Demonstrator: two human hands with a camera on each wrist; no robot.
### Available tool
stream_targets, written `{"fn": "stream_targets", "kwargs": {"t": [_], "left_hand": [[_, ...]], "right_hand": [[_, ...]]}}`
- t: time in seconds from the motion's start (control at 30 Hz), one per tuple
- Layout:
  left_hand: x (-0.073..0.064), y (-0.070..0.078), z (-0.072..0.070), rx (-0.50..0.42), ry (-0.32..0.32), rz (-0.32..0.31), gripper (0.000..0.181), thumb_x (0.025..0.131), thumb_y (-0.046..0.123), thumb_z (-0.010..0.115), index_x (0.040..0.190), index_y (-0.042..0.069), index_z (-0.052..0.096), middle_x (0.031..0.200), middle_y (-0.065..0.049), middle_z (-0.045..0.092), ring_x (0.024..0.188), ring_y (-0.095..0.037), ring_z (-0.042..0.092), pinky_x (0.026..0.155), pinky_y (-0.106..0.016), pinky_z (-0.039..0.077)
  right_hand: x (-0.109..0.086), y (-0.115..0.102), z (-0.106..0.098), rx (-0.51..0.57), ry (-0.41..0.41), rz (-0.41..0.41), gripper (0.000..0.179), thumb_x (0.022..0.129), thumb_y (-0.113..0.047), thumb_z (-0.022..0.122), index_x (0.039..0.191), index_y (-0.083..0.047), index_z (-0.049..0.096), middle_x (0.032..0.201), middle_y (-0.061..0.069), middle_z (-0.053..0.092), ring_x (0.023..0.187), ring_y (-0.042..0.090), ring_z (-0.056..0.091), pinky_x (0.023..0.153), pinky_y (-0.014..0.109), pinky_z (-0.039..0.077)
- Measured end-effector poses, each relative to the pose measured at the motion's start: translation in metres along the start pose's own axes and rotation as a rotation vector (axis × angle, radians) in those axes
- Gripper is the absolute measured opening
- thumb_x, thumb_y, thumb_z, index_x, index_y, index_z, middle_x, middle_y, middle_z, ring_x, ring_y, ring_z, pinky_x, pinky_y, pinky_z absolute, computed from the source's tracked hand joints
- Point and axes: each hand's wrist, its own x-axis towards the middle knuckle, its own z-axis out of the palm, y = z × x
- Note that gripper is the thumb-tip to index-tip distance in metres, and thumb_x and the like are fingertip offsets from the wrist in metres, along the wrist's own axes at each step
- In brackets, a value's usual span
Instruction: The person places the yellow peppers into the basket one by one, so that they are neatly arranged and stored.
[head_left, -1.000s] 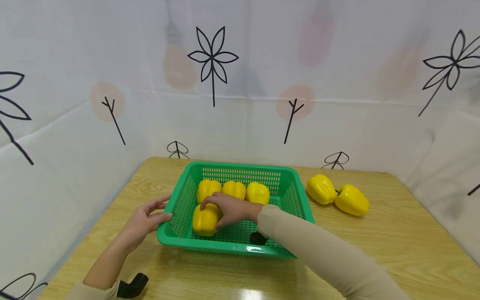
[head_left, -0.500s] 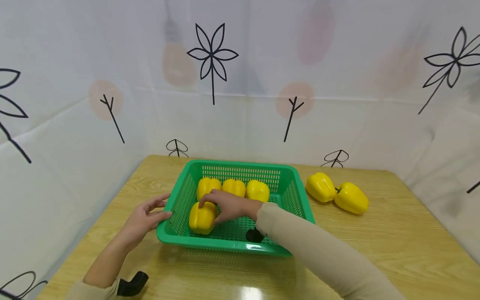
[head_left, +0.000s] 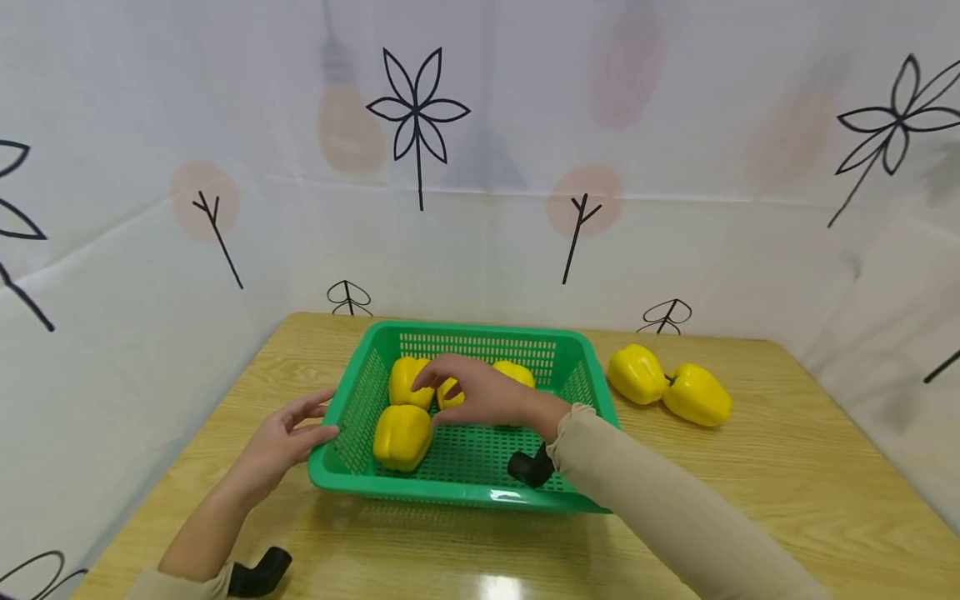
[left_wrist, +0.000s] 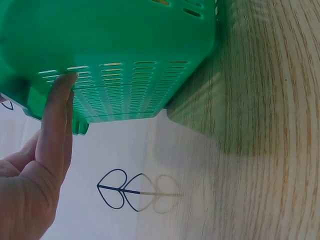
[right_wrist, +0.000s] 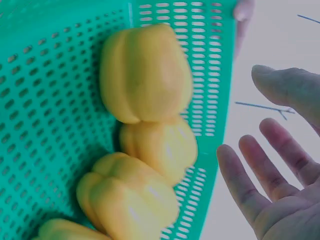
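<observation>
A green slotted plastic basket [head_left: 420, 487] stands on the table. In its front left corner lies a yellow bell pepper [head_left: 402, 437], nearest to my right hand [head_left: 483, 396], which hovers just right of it with fingers apart and holding nothing. Behind it a back row has a left pepper [head_left: 410, 383], a middle pepper [head_left: 447, 394] mostly hidden by that hand, and a right pepper [head_left: 515, 372]. My left hand [head_left: 273, 454] touches the basket's left side; the left wrist view shows its straight fingers [left_wrist: 52, 125] against the outer wall, the thumb mostly out of view.
Two more yellow bell peppers, a nearer one [head_left: 697, 394] and a farther one [head_left: 637, 373], lie right of the basket on the wooden table [head_left: 787, 467]. A patterned white cloth [head_left: 480, 250] hangs behind. Black pieces [head_left: 258, 575] sit at both wrists.
My right hand has shifted the front pepper slightly left, let go of it and risen to the right. The left hand stays at the basket's side.
</observation>
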Motion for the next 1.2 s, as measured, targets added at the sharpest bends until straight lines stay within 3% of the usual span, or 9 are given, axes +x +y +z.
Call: {"fn": "stream_targets", "kwargs": {"t": [0.1, 0.53, 0.7, 0.9, 1.2], "left_hand": [[0.000, 0.000, 0.000, -0.006, 0.003, -0.002, 0.065, 0.092, 0.024, 0.062, 0.146, 0.010, 0.030, 0.137, -0.021, 0.033, 0.115, -0.035, 0.048, 0.086, -0.044, 0.045], [-0.001, 0.002, 0.001, -0.022, 0.007, 0.006, 0.065, 0.092, 0.021, 0.061, 0.146, 0.008, 0.029, 0.136, -0.022, 0.033, 0.117, -0.035, 0.046, 0.081, -0.037, 0.047], [-0.001, 0.001, 0.003, -0.017, 0.009, -0.006, 0.065, 0.091, 0.023, 0.062, 0.146, 0.009, 0.030, 0.136, -0.022, 0.033, 0.118, -0.037, 0.045, 0.083, -0.039, 0.047], [-0.002, 0.000, 0.003, -0.016, 0.018, -0.014, 0.065, 0.090, 0.023, 0.063, 0.145, 0.009, 0.032, 0.135, -0.021, 0.034, 0.119, -0.040, 0.044, 0.086, -0.044, 0.045], [-0.001, 0.003, 0.005, -0.029, 0.015, -0.011, 0.065, 0.091, 0.022, 0.063, 0.146, 0.007, 0.031, 0.135, -0.022, 0.033, 0.119, -0.039, 0.044, 0.084, -0.041, 0.047]], "right_hand": [[-0.005, -0.003, -0.007, -0.005, 0.029, -0.022, 0.036, 0.081, -0.002, 0.071, 0.115, -0.004, 0.058, 0.114, 0.003, 0.056, 0.103, 0.016, 0.052, 0.086, 0.039, 0.048], [-0.039, -0.011, -0.033, -0.075, 0.162, -0.126, 0.029, 0.082, -0.004, 0.070, 0.109, -0.004, 0.060, 0.111, 0.004, 0.059, 0.102, 0.017, 0.054, 0.083, 0.037, 0.049], [-0.055, -0.012, -0.040, -0.127, 0.226, -0.129, 0.028, 0.081, -0.004, 0.072, 0.107, -0.005, 0.061, 0.108, 0.003, 0.060, 0.101, 0.017, 0.055, 0.083, 0.031, 0.049], [-0.072, -0.005, -0.049, -0.142, 0.291, -0.155, 0.029, 0.078, 0.000, 0.074, 0.104, -0.005, 0.062, 0.104, 0.003, 0.061, 0.097, 0.017, 0.057, 0.080, 0.033, 0.050], [-0.096, 0.002, -0.058, -0.155, 0.323, -0.113, 0.031, 0.078, 0.000, 0.074, 0.105, -0.007, 0.061, 0.103, 0.004, 0.059, 0.096, 0.016, 0.056, 0.080, 0.029, 0.050]]}}
